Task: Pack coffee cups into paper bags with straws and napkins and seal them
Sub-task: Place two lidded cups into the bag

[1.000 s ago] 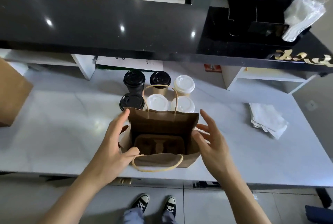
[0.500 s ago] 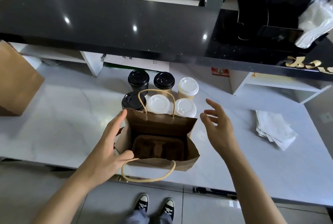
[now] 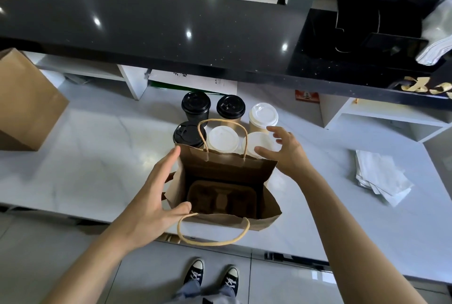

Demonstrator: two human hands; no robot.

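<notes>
An open brown paper bag point(image 3: 227, 171) with twine handles stands at the counter's front edge, a moulded cup carrier point(image 3: 221, 199) lying in its bottom. My left hand point(image 3: 156, 196) rests flat against the bag's left side, thumb at the front rim. Behind the bag stand several lidded coffee cups, some with black lids point(image 3: 195, 105), some with white lids point(image 3: 263, 114). My right hand point(image 3: 285, 151) hovers with spread fingers over the near right white-lidded cup point(image 3: 259, 141), holding nothing. A stack of white napkins point(image 3: 380, 176) lies to the right.
A second brown paper bag point(image 3: 27, 100) stands at the far left on the white marble counter point(image 3: 97, 162). A black raised ledge point(image 3: 171, 27) overhangs the back, with white shelf units point(image 3: 381, 118) beneath it. Clear plastic packets point(image 3: 437, 32) sit at top right.
My right hand left the bag's right side and reached forward to the near right white-lidded cup. My left hand stayed on the bag. The camera shifted slightly right.
</notes>
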